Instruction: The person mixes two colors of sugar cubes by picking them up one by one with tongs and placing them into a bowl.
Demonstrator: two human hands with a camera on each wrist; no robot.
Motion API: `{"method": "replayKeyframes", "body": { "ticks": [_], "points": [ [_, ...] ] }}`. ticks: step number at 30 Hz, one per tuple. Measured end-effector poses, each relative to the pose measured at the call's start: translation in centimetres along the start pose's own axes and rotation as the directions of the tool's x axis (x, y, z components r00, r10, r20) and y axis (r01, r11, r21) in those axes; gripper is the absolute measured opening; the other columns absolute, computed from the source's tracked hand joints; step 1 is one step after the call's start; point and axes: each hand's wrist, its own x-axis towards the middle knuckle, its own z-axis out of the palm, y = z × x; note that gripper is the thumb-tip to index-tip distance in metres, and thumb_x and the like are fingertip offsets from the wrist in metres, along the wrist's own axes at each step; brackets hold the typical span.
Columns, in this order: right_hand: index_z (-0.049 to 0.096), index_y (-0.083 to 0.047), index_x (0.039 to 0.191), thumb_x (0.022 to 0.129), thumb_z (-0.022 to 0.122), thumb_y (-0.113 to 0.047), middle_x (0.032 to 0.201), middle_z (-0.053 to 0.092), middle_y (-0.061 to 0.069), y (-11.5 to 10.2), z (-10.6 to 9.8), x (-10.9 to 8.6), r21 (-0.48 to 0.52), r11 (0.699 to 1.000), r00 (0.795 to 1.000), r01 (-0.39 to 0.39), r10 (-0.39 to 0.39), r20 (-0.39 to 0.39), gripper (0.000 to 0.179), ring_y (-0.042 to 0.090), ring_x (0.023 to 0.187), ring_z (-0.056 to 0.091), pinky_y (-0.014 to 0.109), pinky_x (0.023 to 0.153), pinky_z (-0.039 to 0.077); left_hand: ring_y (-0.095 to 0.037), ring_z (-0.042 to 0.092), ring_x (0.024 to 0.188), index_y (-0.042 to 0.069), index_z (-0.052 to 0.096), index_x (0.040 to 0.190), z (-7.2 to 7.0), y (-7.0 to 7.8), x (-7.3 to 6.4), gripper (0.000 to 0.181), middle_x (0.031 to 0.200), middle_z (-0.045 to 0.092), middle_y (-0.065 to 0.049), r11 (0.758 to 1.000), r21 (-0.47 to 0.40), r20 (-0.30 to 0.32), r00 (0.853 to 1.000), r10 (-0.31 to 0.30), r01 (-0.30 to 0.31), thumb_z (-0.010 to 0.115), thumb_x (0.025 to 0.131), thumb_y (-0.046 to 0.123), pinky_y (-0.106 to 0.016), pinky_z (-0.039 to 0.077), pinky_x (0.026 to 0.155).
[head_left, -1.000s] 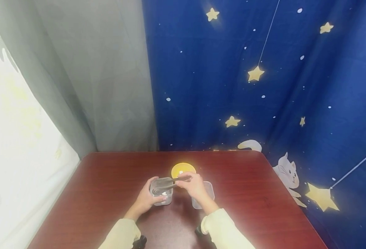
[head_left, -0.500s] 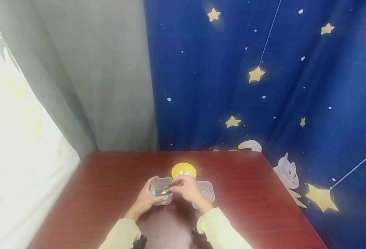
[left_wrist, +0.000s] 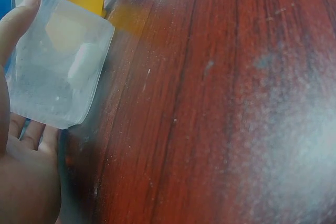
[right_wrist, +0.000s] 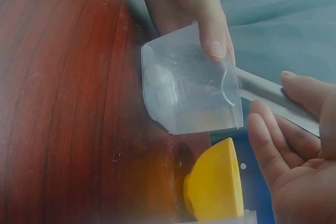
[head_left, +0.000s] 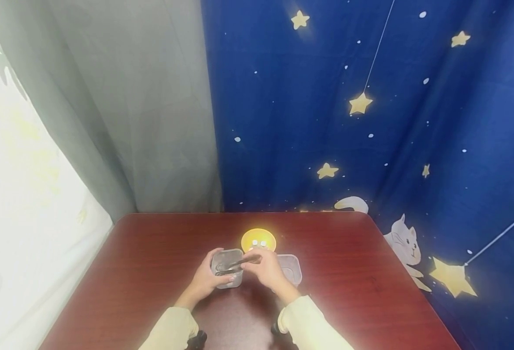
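Note:
My left hand (head_left: 203,279) grips a clear plastic box (head_left: 235,282) by its side, thumb at the rim and the other fingers behind and under it. My right hand (head_left: 265,268) pinches a pair of metal tongs (right_wrist: 262,85), whose far ends reach into the box's mouth. Through the wall shows a whitish rounded piece (left_wrist: 85,62) near the bottom of the box. Just beyond the hands stands a yellow bowl (head_left: 246,238) holding several small white pieces (head_left: 254,242); the right hand hides its near edge.
A translucent rounded-square plastic piece like a lid (head_left: 293,265) lies right of the box, partly under the right forearm. All rests on a dark red wooden table (head_left: 165,243). Grey (head_left: 161,121) and starry blue curtains (head_left: 279,121) hang behind.
The right hand has moved slightly left and down, so the tongs reach deeper into the box, their arms now closer together. More white pieces in the bowl show. The left hand stays put.

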Motion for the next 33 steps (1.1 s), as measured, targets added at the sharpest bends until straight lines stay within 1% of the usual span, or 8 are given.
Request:
{"method": "replayKeyframes", "body": {
  "ticks": [8,15,18,23,25,26,30,33],
  "points": [
    [0.073,0.001,0.099,0.079,0.079,-0.004,0.100,0.071,0.008,0.8,-0.2,-0.4,0.143,0.989,0.999,0.030,-0.024,-0.041,0.022,0.019,0.085,0.070,0.028,0.075,0.055,-0.025,0.056,0.110,0.011,0.043,0.140,0.1,0.0,0.1,0.094,0.127,0.057,-0.010,1.000,0.004,-0.001,1.000,0.007,-0.007,0.093,0.062,0.022,-0.045,0.042,0.097],
    [0.073,-0.002,0.102,0.080,0.078,-0.003,0.097,0.073,0.008,0.9,-0.7,-0.8,0.220,0.975,0.995,0.016,0.006,-0.097,0.022,0.019,0.087,0.069,0.029,0.078,0.055,-0.026,0.056,0.110,0.011,0.042,0.141,0.0,0.2,0.0,0.094,0.128,0.056,-0.010,1.000,0.004,0.001,1.000,0.008,-0.008,0.093,0.063,0.022,-0.046,0.044,0.096],
    [0.073,-0.003,0.102,0.079,0.078,-0.001,0.097,0.073,0.010,0.3,-1.0,-0.8,0.240,0.971,0.992,0.016,0.015,-0.125,0.023,0.021,0.088,0.070,0.028,0.078,0.055,-0.026,0.056,0.110,0.011,0.042,0.141,0.0,0.1,-0.1,0.094,0.128,0.056,-0.010,1.000,0.005,-0.003,1.000,0.009,-0.009,0.093,0.062,0.022,-0.046,0.044,0.096],
    [0.071,0.006,0.102,0.080,0.075,0.003,0.096,0.071,0.019,-1.9,-2.0,-1.1,0.240,0.969,0.987,0.064,-0.026,-0.159,0.023,0.030,0.088,0.070,0.031,0.077,0.056,-0.027,0.056,0.111,0.012,0.042,0.140,0.0,-0.1,0.0,0.094,0.127,0.056,-0.009,1.000,-0.017,0.000,1.000,0.000,0.000,0.093,0.062,0.021,-0.046,0.044,0.096],
    [0.070,0.007,0.102,0.080,0.075,0.003,0.094,0.071,0.020,-2.5,-2.4,-1.1,0.242,0.968,0.986,0.067,-0.026,-0.167,0.023,0.030,0.087,0.070,0.032,0.077,0.056,-0.028,0.056,0.112,0.010,0.041,0.141,0.1,-0.2,0.0,0.095,0.128,0.056,-0.010,1.000,-0.010,-0.001,1.000,-0.002,0.002,0.093,0.063,0.022,-0.047,0.043,0.097],
    [0.070,0.007,0.101,0.080,0.075,0.004,0.094,0.072,0.019,-2.3,-2.4,-1.1,0.240,0.968,0.984,0.076,-0.034,-0.176,0.023,0.027,0.086,0.070,0.032,0.076,0.056,-0.028,0.055,0.112,0.010,0.040,0.141,0.1,-0.3,0.0,0.095,0.128,0.056,-0.010,1.000,-0.001,-0.001,1.000,-0.005,0.005,0.093,0.063,0.023,-0.047,0.043,0.097],
    [0.072,0.004,0.100,0.079,0.078,0.000,0.092,0.073,0.014,-1.1,-2.2,-0.6,0.283,0.957,0.976,0.057,0.007,-0.219,0.023,0.020,0.085,0.071,0.029,0.076,0.056,-0.029,0.054,0.114,0.008,0.038,0.143,0.0,-0.2,0.0,0.098,0.129,0.055,-0.013,1.000,0.027,-0.003,1.000,-0.015,0.015,0.093,0.063,0.026,-0.048,0.041,0.099],
    [0.071,0.006,0.098,0.079,0.078,0.000,0.089,0.073,0.014,-1.7,-2.6,-0.5,0.324,0.945,0.967,0.040,0.045,-0.251,0.021,0.021,0.083,0.071,0.028,0.075,0.056,-0.029,0.054,0.114,0.008,0.038,0.143,0.0,-0.1,0.0,0.099,0.129,0.055,-0.013,0.999,0.030,-0.002,1.000,-0.020,0.020,0.093,0.062,0.027,-0.049,0.041,0.099]
  ]
}}
